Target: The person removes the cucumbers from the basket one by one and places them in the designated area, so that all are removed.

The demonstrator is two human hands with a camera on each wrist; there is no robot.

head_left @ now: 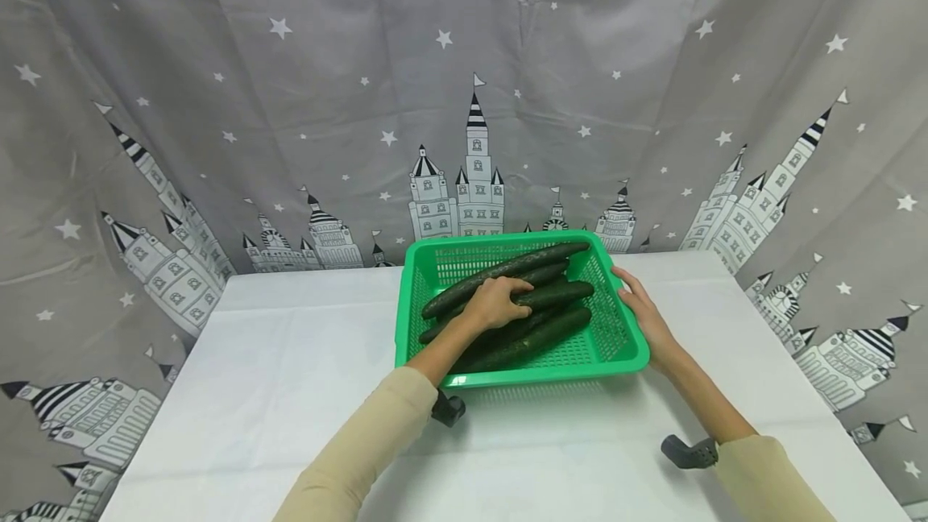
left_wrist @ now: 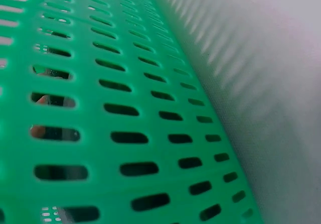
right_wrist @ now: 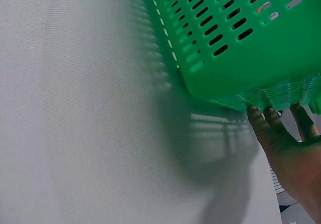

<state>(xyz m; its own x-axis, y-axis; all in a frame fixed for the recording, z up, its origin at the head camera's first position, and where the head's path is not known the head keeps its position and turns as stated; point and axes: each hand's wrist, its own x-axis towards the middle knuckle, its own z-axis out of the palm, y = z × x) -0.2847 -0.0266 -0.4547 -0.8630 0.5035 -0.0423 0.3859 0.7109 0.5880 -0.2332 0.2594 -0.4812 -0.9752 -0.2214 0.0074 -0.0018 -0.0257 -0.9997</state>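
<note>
Several long dark green cucumbers (head_left: 536,337) lie slantwise in a green plastic basket (head_left: 554,377) with slotted walls. My left hand (head_left: 496,303) reaches over the near rim and grips one cucumber (head_left: 565,293) in the middle of the pile, thumb on the near side and fingers on the far side. In the left wrist view the basket wall (left_wrist: 108,148) hides most of that hand. At the basket's right end, my right hand (head_left: 648,321) touches the outside. Its fingertips rest against the wall in the right wrist view, the fingers (right_wrist: 263,126) extended and spread.
The basket stands on a white-covered table (head_left: 304,377), toward the back edge. Behind it hangs a grey curtain (head_left: 348,103) printed with castles and stars. A dark wrist mount (head_left: 448,408) sits below the left forearm, another mount (head_left: 689,452) beside the right.
</note>
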